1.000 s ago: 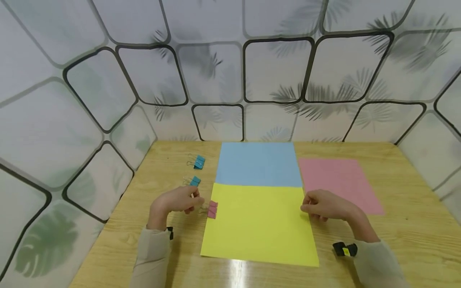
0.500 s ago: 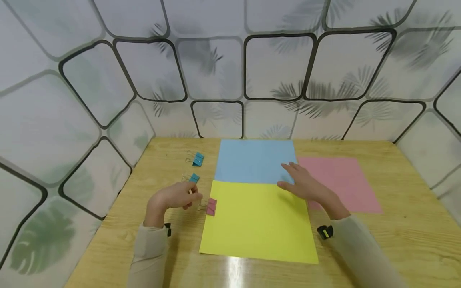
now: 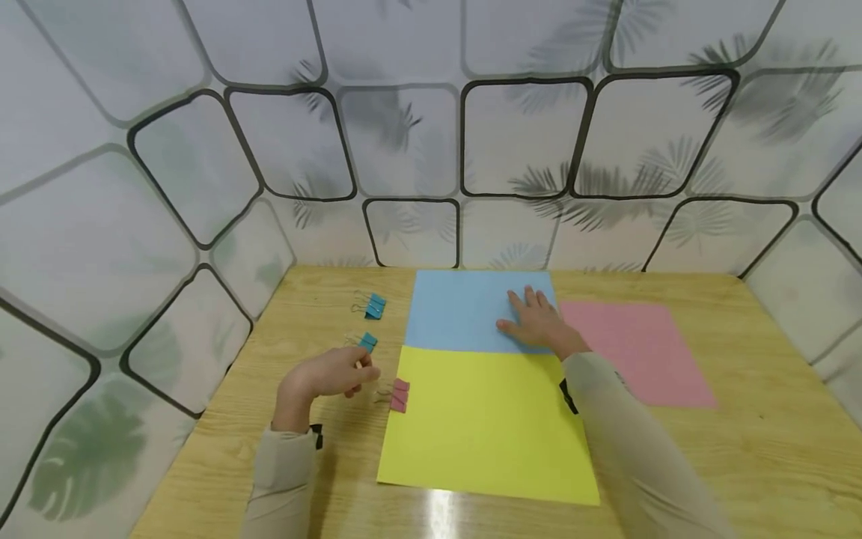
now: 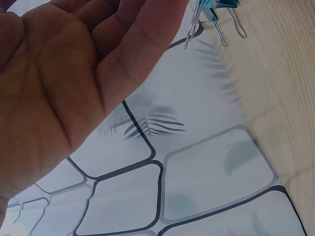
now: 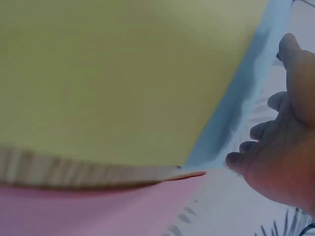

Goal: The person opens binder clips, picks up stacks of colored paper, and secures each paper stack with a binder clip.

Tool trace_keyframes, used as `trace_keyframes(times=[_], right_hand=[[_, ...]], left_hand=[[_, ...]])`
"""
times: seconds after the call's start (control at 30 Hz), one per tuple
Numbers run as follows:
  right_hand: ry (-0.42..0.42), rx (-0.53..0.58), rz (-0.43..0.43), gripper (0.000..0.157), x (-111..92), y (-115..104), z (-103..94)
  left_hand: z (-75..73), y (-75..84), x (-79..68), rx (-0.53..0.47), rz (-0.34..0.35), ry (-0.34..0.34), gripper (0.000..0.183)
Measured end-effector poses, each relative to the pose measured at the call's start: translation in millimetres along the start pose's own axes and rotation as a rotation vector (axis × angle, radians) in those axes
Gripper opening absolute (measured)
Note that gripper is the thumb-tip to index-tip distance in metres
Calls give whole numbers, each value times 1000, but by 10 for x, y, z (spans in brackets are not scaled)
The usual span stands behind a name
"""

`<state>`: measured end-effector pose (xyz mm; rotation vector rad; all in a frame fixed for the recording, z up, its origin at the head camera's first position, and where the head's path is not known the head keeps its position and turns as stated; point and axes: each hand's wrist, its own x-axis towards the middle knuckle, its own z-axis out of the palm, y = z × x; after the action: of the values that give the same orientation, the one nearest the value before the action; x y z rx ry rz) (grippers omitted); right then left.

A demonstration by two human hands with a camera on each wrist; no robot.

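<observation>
My right hand (image 3: pixel 539 323) spreads its fingers over the blue sheet (image 3: pixel 458 307); whether it touches the paper is unclear. The yellow sheet (image 3: pixel 488 427) lies in front, its far edge meeting the blue one. A pink binder clip (image 3: pixel 400 395) sits at the yellow sheet's left edge. Just left of that clip, my left hand (image 3: pixel 330 373) hangs with loosely bent fingers, nothing visible in them. Behind it is a teal binder clip (image 3: pixel 367 342), partly hidden, with another teal binder clip (image 3: pixel 375 306) farther back. The left wrist view cuts off the left fingertips.
A pink sheet (image 3: pixel 640 352) lies on the right side of the wooden table (image 3: pixel 761 464), partly behind the right sleeve. Patterned light panels (image 3: pixel 411 150) enclose the back and sides of the table.
My right hand has left the yellow sheet's right edge and moved forward and left over the blue sheet, its fingers spreading. The left hand stays beside the pink binder clip.
</observation>
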<state>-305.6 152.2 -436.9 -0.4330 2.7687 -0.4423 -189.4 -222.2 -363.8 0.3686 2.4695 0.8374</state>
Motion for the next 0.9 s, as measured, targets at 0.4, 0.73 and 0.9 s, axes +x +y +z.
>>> trace_keyframes(times=[0.4,0.73,0.9], right_hand=[[-39,53,36,81,6,32,92],[-65,15,2,76,30,9,48],[-95,0,0,73,58,-3,11]], left_hand=[[40,-27,14,-8,-16,-7,20],[13,-50,-1,-22,-5,2,19],[-8,-56,3,-13,-3,5,20]])
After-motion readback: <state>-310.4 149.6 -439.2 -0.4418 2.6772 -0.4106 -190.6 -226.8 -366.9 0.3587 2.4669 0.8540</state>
